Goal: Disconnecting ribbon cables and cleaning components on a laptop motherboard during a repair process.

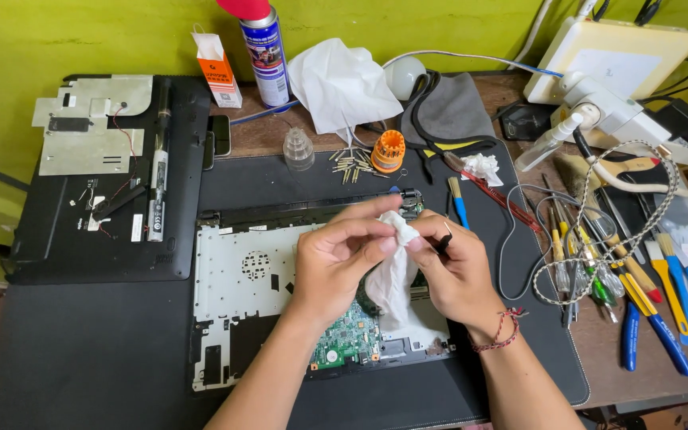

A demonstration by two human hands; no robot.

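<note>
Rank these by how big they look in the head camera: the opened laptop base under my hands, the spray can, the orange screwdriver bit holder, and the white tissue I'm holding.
1. opened laptop base
2. spray can, partly cut off at the top edge
3. white tissue, partly hidden by the hands, so its place against the can is unsure
4. orange bit holder

— What sort of place was it?

— An electronics repair workshop. An opened laptop (280,295) lay on a black mat (105,350) on the worktop (639,374), its green circuit board (348,338) bare.

— What else showed it?

— Screwdrivers (599,279) and brushes (666,271) crowded the right side, a spray can (268,52) stood at the far edge against a green wall (81,36), loose bits (350,163) lay beside an orange bit holder (389,150), and a detached laptop cover (97,175) sat far left.
</note>
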